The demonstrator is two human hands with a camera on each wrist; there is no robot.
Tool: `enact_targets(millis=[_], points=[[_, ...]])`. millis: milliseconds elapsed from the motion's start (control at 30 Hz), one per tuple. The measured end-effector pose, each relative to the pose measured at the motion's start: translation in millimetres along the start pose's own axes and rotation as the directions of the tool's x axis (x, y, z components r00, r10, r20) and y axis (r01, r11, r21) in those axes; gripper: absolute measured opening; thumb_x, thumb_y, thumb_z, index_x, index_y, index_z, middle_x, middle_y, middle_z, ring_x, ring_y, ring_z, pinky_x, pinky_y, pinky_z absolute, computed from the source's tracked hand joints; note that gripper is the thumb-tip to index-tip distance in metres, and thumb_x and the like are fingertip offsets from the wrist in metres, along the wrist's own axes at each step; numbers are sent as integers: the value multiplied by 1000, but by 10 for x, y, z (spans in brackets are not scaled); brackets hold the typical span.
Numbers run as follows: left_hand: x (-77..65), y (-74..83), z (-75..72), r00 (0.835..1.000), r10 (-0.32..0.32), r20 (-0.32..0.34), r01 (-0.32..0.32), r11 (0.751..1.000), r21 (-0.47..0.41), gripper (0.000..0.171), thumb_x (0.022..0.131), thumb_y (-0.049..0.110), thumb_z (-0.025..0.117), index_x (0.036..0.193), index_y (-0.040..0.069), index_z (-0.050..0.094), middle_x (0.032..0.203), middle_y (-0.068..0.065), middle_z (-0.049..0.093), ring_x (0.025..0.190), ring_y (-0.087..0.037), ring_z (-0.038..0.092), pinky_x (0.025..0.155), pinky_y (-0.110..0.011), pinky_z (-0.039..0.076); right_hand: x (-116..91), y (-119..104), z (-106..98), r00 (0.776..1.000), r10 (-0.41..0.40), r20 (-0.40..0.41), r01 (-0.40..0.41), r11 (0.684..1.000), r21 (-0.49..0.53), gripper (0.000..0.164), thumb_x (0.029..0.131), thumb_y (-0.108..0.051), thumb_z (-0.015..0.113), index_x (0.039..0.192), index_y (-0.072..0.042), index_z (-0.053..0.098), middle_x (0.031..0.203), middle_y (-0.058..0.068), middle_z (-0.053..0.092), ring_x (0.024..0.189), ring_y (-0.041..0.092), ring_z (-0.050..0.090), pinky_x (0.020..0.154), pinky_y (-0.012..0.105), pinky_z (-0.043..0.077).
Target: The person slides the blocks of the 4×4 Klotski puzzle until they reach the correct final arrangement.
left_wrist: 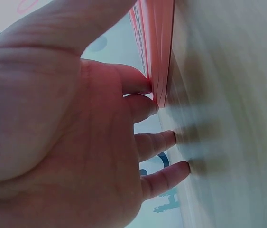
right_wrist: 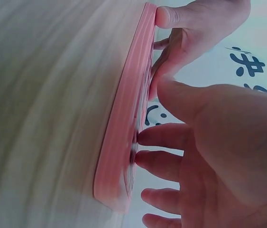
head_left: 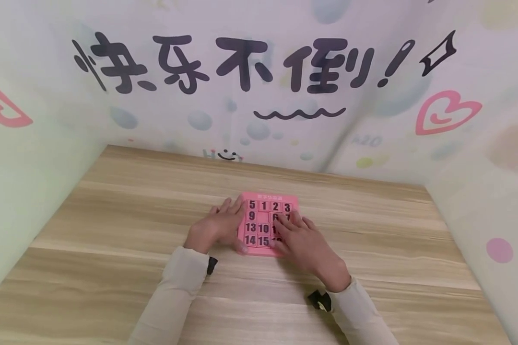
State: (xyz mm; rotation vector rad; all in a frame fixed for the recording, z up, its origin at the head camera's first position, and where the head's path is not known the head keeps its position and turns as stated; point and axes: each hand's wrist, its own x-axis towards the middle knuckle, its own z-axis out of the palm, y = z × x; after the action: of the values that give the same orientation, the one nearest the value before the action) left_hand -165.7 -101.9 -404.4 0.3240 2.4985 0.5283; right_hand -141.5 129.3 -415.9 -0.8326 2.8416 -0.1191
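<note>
A pink sliding number puzzle (head_left: 267, 197) lies flat on the wooden table. Its black-numbered tiles include 5, 1, 2 and 3 in the top row, and a gap shows right of the 9 tile (head_left: 252, 216). My left hand (head_left: 222, 224) holds the puzzle's left side, with the thumb at the near corner and the index finger toward the far one. In the left wrist view, the ring and little fingers rest on the table. My right hand (head_left: 304, 239) lies over the puzzle's right side, fingertips touching tiles around the 6 and thumb low over the bottom row, hiding several numbers.
The wood-grain table (head_left: 134, 201) extends around the puzzle. A white printed backdrop (head_left: 241, 129) with large black characters stands behind it, and pale walls rise at both sides. Dark straps (head_left: 320, 301) show at the sleeve cuffs.
</note>
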Motion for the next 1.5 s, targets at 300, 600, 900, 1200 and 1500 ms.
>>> enact_targets(millis=[300,600,900,1200,1500], points=[[4,-2,-3,1000,7,0,-7,1000,1,119,75,41,83,160,10,6,167,-4,-8,153,-31,-11,125,-51,-1,29,-12,19,1000,-28,-11,27,1000,-12,58,103,-47,46,150,-13,45,160,7,34,149,41,23,119,58,26],[-2,-11,-11,1000,8,-3,-8,1000,-12,120,75,39,84,160,10,4,167,-4,-9,153,-31,-10,124,-51,-1,44,-50,52,1000,-28,-14,27,1000,-16,59,103,-49,43,150,-13,44,160,7,33,149,40,22,119,57,25],[-1,-26,10,1000,14,-2,-14,1000,-16,119,76,40,83,160,11,5,167,-4,-9,153,-31,-10,124,-51,-1,41,-53,73,1000,-24,2,24,1000,0,60,104,-50,41,151,-14,42,161,6,31,150,39,21,120,57,24],[9,-26,-1,1000,14,-3,-14,1000,-6,119,76,40,83,160,11,4,167,-4,-9,153,-30,-11,124,-51,-1,66,-73,74,1000,-25,-9,25,999,35,61,103,-51,42,151,-13,43,160,8,33,149,39,22,120,57,24],[4,-38,-4,1000,18,-5,-18,1000,-18,119,75,40,84,160,11,6,167,-4,-9,153,-30,-11,124,-51,-2,80,-78,83,999,-36,-15,37,999,30,55,105,-45,43,150,-13,45,159,7,35,149,40,24,119,57,26]])
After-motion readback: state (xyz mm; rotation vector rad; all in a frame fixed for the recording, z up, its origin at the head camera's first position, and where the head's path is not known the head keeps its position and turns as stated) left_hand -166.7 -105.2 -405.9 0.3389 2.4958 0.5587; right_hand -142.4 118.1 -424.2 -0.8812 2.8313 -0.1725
